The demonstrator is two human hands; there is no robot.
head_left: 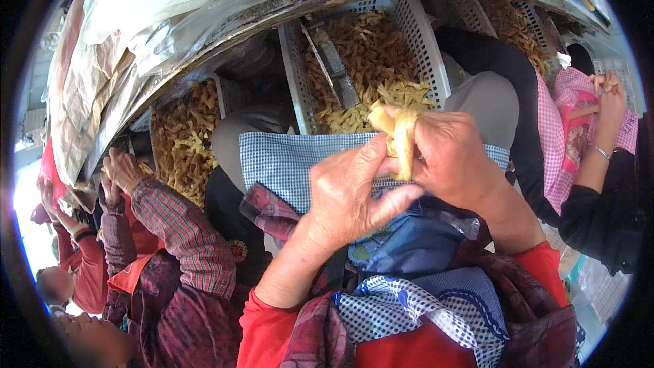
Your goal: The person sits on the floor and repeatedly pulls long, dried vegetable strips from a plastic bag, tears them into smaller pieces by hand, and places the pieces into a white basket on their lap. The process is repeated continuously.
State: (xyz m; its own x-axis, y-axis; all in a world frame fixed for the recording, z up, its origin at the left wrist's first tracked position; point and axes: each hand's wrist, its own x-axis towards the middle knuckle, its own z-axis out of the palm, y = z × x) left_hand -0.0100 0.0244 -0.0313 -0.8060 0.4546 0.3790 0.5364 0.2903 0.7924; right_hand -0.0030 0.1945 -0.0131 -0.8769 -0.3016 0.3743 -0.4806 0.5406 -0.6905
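Note:
My right hand (pixel 453 157) is closed round a pale yellow, flat, limp strip (pixel 405 138), folded over itself, with one end hanging below the fingers. I cannot make out what the strip is made of. Beside it, my left hand (pixel 351 187) has its thumb stretched out and apart from the fingers, whose tips come up against the strip. Some of those fingertips are hidden. Beyond both hands stands a white perforated crate (pixel 424 41) filled with brown and yellow strip-like pieces (pixel 371 51). A flat metal blade or bar (pixel 330 61) lies along its left side.
A blue-checked cloth (pixel 279 163) covers my lap. Plastic sheeting (pixel 204 13) drapes a raised surface ahead. At left, another person's sleeved arm (pixel 180 225) is by a second crate of pieces (pixel 180 143). At right, a co-worker's hand (pixel 610 105) holds a light strip.

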